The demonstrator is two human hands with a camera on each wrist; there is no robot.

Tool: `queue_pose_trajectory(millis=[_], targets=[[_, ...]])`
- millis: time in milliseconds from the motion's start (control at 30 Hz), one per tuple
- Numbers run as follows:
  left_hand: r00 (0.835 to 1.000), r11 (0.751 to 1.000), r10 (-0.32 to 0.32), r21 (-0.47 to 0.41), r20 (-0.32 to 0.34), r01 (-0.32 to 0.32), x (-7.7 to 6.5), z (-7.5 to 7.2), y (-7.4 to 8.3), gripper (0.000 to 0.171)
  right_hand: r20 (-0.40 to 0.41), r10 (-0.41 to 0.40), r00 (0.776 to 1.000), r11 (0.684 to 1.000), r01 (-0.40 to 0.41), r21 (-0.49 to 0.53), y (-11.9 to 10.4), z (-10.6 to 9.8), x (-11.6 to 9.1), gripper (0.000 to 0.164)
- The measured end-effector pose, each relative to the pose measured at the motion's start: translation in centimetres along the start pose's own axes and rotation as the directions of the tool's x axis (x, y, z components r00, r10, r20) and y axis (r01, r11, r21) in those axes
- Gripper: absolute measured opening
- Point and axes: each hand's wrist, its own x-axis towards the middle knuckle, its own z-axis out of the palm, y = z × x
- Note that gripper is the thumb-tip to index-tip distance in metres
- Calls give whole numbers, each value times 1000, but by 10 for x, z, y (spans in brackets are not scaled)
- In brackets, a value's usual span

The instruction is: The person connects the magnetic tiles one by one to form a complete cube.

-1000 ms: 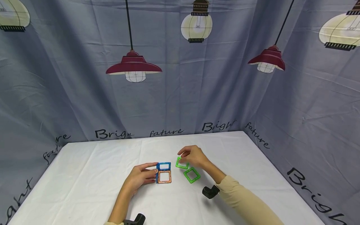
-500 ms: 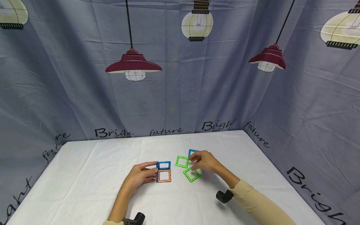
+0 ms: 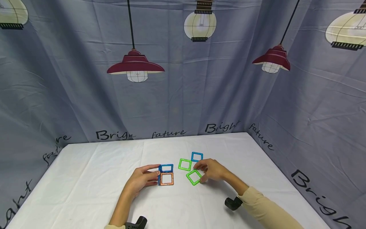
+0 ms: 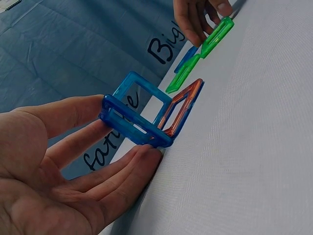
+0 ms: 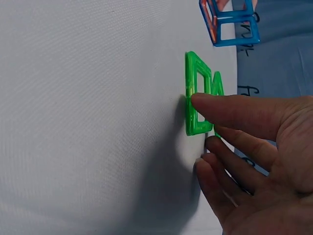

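While gripping upright blue square (image 4: pixel 142 119) in left hand (image 3: pixel 139 179), pinching nearer green square (image 3: pixel 190 180) in right hand (image 3: pixel 212 170), on or just above bench (image 3: pixel 85 190) – unclear which. Likely light, stiff, slick – best held by rim.

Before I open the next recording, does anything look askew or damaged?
Nothing looks spilled or damaged. The green frame touched by the right hand is turned at an angle, unlike the squarely joined blue and orange frames by the left hand; probably ordinary when loose.

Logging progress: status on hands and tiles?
Left hand holds joined tiles. Right hand touches nearest green tile. Loose blue tile, other green tile beyond; nothing visibly blocking.
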Motion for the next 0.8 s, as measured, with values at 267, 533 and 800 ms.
queue_pose_trajectory(millis=[267, 533, 800], targets=[[1000, 1000, 12, -3, 10, -12, -1, -2, 1, 50, -7, -6, 1000, 999, 6, -41, 2, 4, -1, 57], [1000, 1000, 3, 2, 6, -3, -1, -1, 0, 50, -19, -20, 1000, 997, 19, -69, 1, 8, -2, 58], [1000, 1000, 5, -4, 8, -5, 0, 0, 0, 50, -49, -2, 999, 996, -3, -87, -8, 12, -5, 52]])
